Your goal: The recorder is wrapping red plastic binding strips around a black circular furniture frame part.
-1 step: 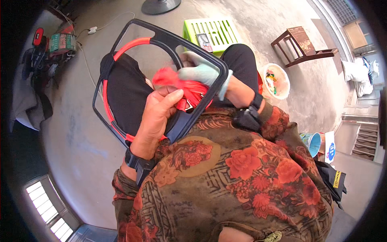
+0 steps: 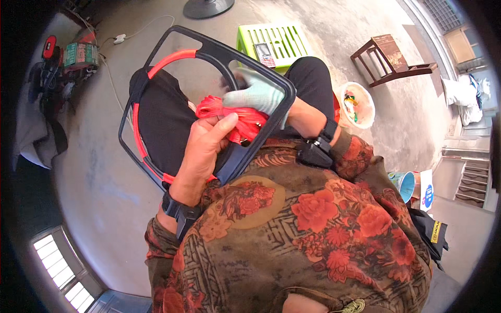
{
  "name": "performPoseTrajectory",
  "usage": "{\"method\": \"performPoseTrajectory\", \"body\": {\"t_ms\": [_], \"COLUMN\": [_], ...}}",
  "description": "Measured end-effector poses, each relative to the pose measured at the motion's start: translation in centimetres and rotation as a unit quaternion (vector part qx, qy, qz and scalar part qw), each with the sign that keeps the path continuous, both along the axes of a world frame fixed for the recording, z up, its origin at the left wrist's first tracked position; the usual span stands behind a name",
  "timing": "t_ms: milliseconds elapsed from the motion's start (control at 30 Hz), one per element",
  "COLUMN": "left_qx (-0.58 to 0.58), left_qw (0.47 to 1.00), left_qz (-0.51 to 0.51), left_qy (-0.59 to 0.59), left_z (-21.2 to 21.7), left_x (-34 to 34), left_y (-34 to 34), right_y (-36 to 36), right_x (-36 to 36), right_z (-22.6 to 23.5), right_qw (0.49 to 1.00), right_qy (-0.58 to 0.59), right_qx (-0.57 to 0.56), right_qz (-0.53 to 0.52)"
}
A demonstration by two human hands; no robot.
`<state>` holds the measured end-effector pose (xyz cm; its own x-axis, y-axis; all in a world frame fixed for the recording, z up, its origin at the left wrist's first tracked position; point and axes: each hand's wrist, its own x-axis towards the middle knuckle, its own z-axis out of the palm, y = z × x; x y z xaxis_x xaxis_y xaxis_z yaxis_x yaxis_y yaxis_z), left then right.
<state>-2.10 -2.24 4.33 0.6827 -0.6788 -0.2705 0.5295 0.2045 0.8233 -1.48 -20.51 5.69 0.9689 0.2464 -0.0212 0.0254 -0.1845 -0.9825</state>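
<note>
Two hands meet at one near corner of the black frame (image 2: 209, 49) lying across the lap, its long axis slanting away leftward. Left hand (image 2: 201, 151), bare, pinches the bundle of red cord (image 2: 232, 112) against the frame; right hand (image 2: 258, 94), gloved, is closed over the same bundle from beyond it.

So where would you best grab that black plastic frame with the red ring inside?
Probably the bare far rim of the black plastic frame, reached from above. It is a slim bar with an open gap beneath for fingers to wrap, while the left hand, gloved right hand and red cord bundle crowd the near side.
</note>
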Motion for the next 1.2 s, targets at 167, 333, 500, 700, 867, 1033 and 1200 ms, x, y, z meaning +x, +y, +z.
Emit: {"method": "performPoseTrajectory", "body": {"t_ms": [167,333,500,700,867,1033,1200], "left_qx": [0.025,-0.016,-0.082,-0.086,-0.062,-0.022,-0.013], "left_qw": [0.998,0.993,0.99,0.985,0.989,0.993,0.998], "left_qz": [0.046,0.045,0.003,-0.027,-0.011,-0.007,0.012], "left_qy": [0.047,0.107,0.117,0.145,0.134,0.113,0.064], "left_z": [0.0,0.2,-0.9,-0.8,-0.6,-0.3,0.2], "left_x": [0.3,0.2,0.7,0.8,0.6,0.4,0.3], "left_y": [0.0,0.0,0.3,0.7,0.5,0.3,-0.1], "right_y": [0.9,1.7,-2.5,-9.9,-16.0,-19.4,-17.7], "right_x": [-1.2,-0.6,0.1,-5.3,-12.7,-16.9,-13.8], "right_z": [-2.1,-5.0,-4.0,-4.5,-4.0,-6.6,-6.5], "right_qw": [0.775,0.78,0.782,0.764,0.839,0.837,0.815], "right_qy": [0.366,0.28,0.161,0.13,0.082,0.157,0.179], "right_qx": [0.515,0.558,0.601,0.621,0.505,0.394,0.277], "right_qz": [0.008,0.044,-0.037,-0.115,-0.186,-0.346,-0.476]}}
